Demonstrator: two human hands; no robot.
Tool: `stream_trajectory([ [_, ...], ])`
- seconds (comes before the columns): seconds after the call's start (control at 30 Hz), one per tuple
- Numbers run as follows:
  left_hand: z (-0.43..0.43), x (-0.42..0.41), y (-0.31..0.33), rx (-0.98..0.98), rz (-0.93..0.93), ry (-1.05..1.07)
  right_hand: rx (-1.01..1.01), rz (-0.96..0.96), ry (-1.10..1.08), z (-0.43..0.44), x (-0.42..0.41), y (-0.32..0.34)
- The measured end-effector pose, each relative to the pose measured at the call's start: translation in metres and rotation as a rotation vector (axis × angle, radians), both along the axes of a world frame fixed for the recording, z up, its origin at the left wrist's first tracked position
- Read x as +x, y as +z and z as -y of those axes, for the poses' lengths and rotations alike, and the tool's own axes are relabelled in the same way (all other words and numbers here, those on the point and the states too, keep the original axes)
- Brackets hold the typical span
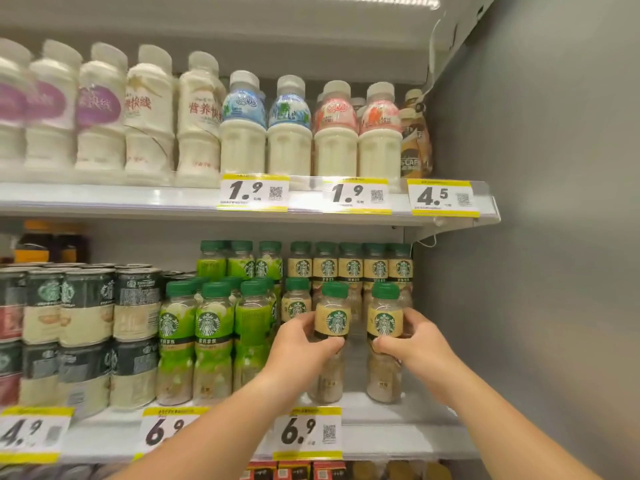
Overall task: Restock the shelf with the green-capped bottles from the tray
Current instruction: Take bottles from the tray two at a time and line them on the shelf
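While each hand, left hand [304,344] and right hand [412,336], grips a tan-labelled bottle [332,315] on the shelf [398,431], placement seems underway; next, release toward twelve o'clock.

wall [540,237]: grey, right | ceiling light strip [363,0]: lit

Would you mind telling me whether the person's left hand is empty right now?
No, the left hand is wrapped around a green-capped, beige-labelled bottle, while the right hand grips another.
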State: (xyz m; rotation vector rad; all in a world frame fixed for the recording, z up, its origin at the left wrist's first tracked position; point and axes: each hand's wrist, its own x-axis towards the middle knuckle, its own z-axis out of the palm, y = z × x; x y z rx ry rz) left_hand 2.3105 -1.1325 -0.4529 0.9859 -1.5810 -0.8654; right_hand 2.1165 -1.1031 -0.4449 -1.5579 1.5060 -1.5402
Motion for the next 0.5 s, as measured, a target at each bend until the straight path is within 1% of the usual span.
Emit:
stream_trajectory([
  [0.1,0.001,0.001,-0.003,-0.026,0.0,0.039,-0.015,0.033,0.014,0.005,-0.001,-0.008],
  [0.2,0.0,0.005,-0.011,-0.023,0.047,0.066,0.026,-0.02,0.048,0.002,-0.003,-0.013],
  [0.23,-0.002,0.007,-0.015,-0.014,0.093,0.076,0.053,-0.05,0.061,-0.002,-0.003,-0.015],
  [0.3,-0.009,0.01,-0.02,-0.013,0.247,0.131,0.081,-0.127,0.034,-0.012,-0.005,-0.019],
  [0.4,-0.023,0.013,-0.019,-0.074,0.549,0.289,0.098,-0.281,-0.104,-0.021,-0.005,-0.026],
  [0.43,-0.025,0.013,-0.018,-0.079,0.61,0.319,0.108,-0.319,-0.133,-0.02,-0.004,-0.028],
  [0.5,-0.025,0.01,-0.017,-0.052,0.653,0.327,0.11,-0.356,-0.163,-0.016,-0.001,-0.031],
])
